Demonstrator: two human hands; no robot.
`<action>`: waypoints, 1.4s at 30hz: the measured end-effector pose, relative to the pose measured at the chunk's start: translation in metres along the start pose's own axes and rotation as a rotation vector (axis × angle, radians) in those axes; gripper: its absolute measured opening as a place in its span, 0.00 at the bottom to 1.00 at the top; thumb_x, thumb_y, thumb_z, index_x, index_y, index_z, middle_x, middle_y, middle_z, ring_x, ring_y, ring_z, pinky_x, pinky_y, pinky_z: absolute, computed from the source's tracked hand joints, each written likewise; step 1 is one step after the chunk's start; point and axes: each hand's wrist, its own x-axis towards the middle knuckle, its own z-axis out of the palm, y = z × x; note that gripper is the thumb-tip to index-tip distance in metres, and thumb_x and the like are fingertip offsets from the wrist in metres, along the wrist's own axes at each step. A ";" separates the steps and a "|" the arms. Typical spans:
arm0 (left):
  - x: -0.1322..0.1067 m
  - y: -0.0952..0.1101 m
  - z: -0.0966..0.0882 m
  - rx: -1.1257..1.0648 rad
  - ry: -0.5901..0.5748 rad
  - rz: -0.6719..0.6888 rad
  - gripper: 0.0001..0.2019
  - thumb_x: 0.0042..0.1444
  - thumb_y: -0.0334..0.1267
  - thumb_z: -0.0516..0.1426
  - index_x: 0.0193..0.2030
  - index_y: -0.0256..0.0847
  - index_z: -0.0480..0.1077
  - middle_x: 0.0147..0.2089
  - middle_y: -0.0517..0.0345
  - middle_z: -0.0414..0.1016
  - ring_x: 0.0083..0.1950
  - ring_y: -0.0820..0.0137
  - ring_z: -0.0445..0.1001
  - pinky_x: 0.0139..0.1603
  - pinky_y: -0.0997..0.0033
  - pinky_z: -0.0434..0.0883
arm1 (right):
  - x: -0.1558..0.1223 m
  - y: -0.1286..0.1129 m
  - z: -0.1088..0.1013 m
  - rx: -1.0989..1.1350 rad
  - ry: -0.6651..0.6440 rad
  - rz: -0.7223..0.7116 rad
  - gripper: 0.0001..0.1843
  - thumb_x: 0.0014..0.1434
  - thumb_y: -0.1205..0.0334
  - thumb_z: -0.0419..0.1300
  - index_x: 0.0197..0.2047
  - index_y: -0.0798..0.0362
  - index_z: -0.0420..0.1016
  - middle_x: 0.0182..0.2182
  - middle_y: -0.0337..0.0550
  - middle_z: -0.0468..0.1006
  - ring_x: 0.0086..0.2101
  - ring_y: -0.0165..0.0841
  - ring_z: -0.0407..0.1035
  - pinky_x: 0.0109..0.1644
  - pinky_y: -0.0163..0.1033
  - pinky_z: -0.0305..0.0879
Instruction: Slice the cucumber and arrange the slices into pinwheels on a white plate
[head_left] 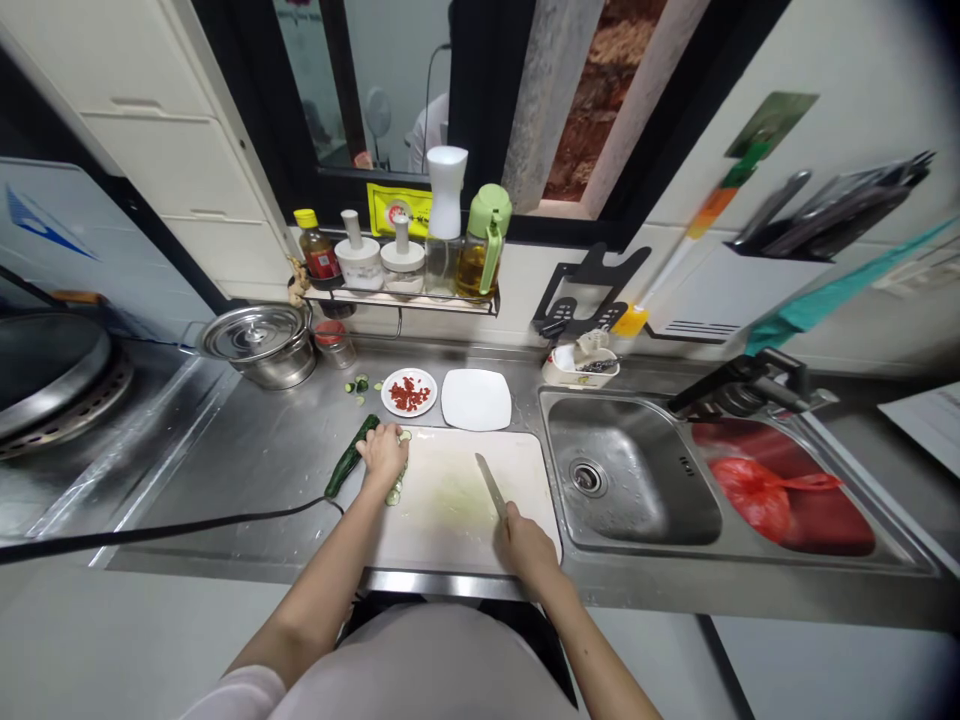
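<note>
My right hand (529, 548) is closed around the handle of a knife (491, 485), whose blade points away from me over the white cutting board (480, 555). At the board's left edge, my left hand (384, 455) rests with its fingers apart, close to the upper end of a dark green cucumber (349, 462). Thin cucumber slices (395, 490) lie in a row beside that hand, partly hidden by it. The cucumber itself lies on the steel counter, left of the board. A pale green wet patch marks the middle of the board.
Behind the board stand a plate of chopped red pieces (409, 393) and a white square plate (476, 400). Cucumber scraps (360, 385) lie nearby. A lidded pot (262, 345) is at left, a double sink (637, 470) at right. A black cable (225, 520) crosses the counter.
</note>
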 end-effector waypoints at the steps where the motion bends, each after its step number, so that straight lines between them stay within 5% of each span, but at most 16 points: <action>1: 0.000 0.000 0.000 -0.004 -0.002 -0.002 0.12 0.58 0.44 0.53 0.47 0.46 0.71 0.51 0.48 0.72 0.55 0.54 0.64 0.52 0.54 0.55 | 0.000 0.000 0.000 -0.003 -0.001 -0.001 0.19 0.66 0.65 0.39 0.55 0.55 0.62 0.38 0.54 0.78 0.41 0.40 0.74 0.37 0.38 0.57; 16: -0.006 0.012 -0.013 -0.102 -0.043 0.014 0.08 0.57 0.34 0.52 0.43 0.44 0.69 0.47 0.52 0.77 0.53 0.57 0.68 0.50 0.58 0.54 | 0.002 0.001 0.002 0.005 0.010 -0.012 0.18 0.66 0.64 0.40 0.55 0.55 0.62 0.39 0.54 0.78 0.41 0.40 0.74 0.36 0.38 0.57; 30: -0.086 0.032 0.014 -0.235 -0.265 0.178 0.10 0.55 0.32 0.53 0.42 0.47 0.70 0.37 0.60 0.78 0.47 0.64 0.73 0.50 0.61 0.55 | 0.005 0.005 0.006 -0.008 0.026 -0.045 0.18 0.66 0.64 0.40 0.55 0.55 0.62 0.41 0.55 0.78 0.42 0.41 0.74 0.38 0.39 0.59; 36: -0.085 0.032 0.016 -0.142 -0.176 0.242 0.09 0.56 0.35 0.54 0.43 0.47 0.70 0.43 0.55 0.77 0.52 0.59 0.69 0.52 0.58 0.55 | 0.003 0.005 0.008 -0.021 0.034 -0.045 0.18 0.66 0.65 0.40 0.56 0.56 0.61 0.42 0.57 0.78 0.43 0.42 0.74 0.40 0.40 0.60; 42: -0.077 0.033 0.011 -0.103 -0.212 0.219 0.05 0.56 0.36 0.56 0.40 0.45 0.71 0.47 0.53 0.76 0.55 0.57 0.65 0.52 0.56 0.54 | 0.000 0.008 0.011 -0.014 0.087 -0.045 0.18 0.68 0.62 0.39 0.54 0.55 0.62 0.41 0.55 0.78 0.42 0.40 0.74 0.39 0.39 0.59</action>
